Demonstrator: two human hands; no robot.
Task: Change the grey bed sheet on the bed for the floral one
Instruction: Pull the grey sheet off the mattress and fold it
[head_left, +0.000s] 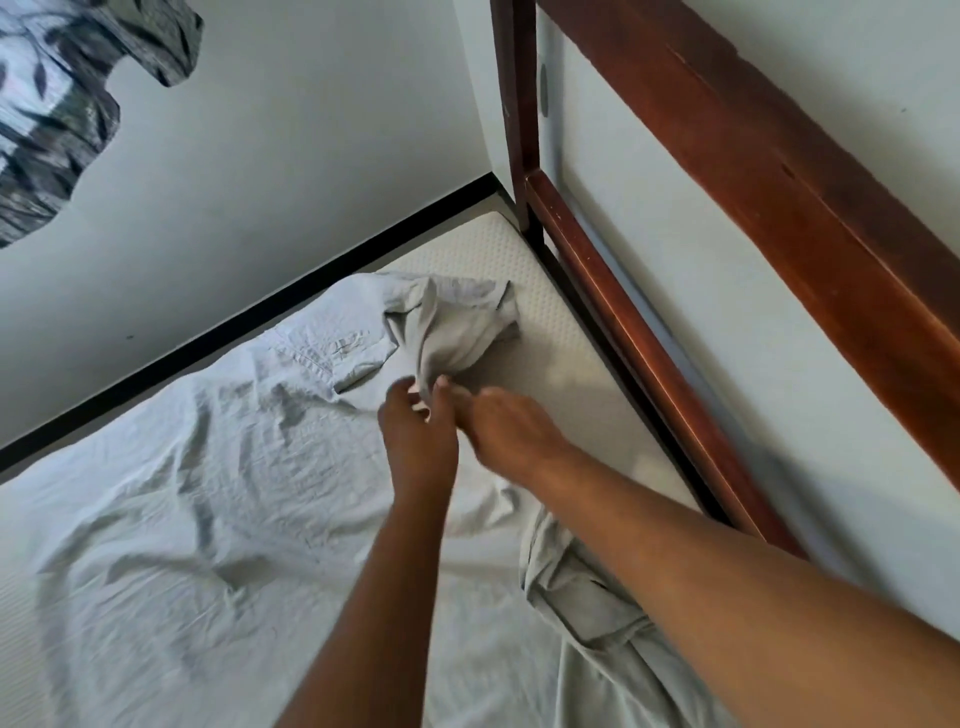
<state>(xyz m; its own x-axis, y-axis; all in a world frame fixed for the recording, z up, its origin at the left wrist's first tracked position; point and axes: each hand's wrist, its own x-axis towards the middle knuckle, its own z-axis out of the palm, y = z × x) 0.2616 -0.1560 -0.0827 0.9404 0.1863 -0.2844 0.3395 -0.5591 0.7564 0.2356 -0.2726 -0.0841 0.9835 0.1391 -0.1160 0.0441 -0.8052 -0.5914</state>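
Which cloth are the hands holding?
The plain grey bed sheet, bunched near the bare mattress corner. The leaf-patterned cloth is up by the wall, untouched.

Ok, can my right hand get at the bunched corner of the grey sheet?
Probably yes: the right hand sits right beside the bunched corner, which the left hand pinches, and nothing lies between them.

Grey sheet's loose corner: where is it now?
Head view, centre: the grey sheet's corner is bunched on the bare mattress near the wooden bed frame on the right. The left hand pinches it from below, with the right hand beside it.
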